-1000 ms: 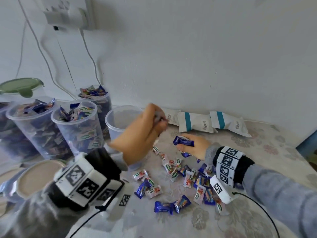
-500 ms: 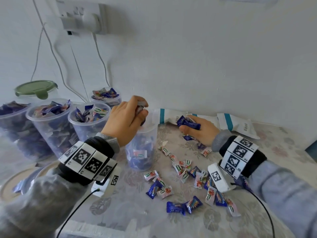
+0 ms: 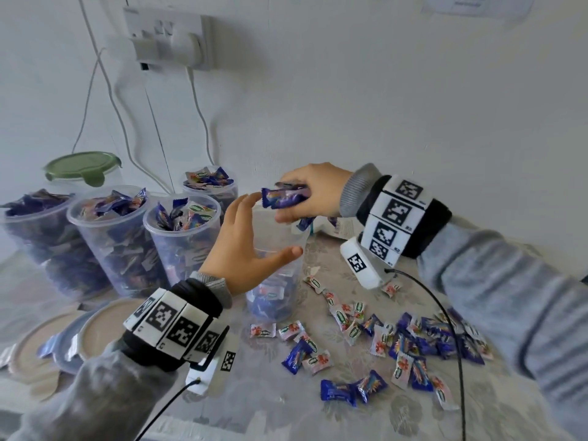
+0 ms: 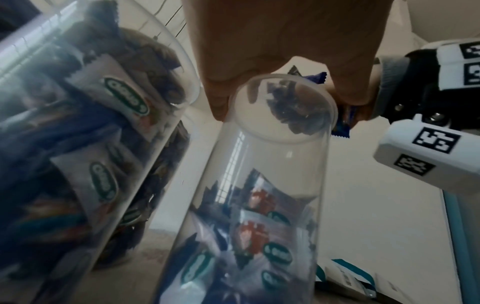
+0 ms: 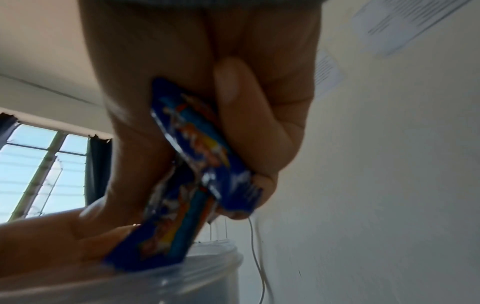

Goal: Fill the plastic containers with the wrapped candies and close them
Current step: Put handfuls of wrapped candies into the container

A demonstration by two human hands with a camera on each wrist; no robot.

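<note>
- Step judged: the handful of blue foil-wrapped candies (image 3: 284,196) is to be released only once centred over the mouth of the clear, part-filled plastic container (image 3: 276,281), so that none are spilled onto the table (image 3: 318,409).
- Right hand (image 3: 313,194): grip clamped on the candies, held directly above the rim, palm turned down.
- Left hand (image 3: 245,249): grip apart, fingers relaxed against the container wall, below the right hand.
</note>
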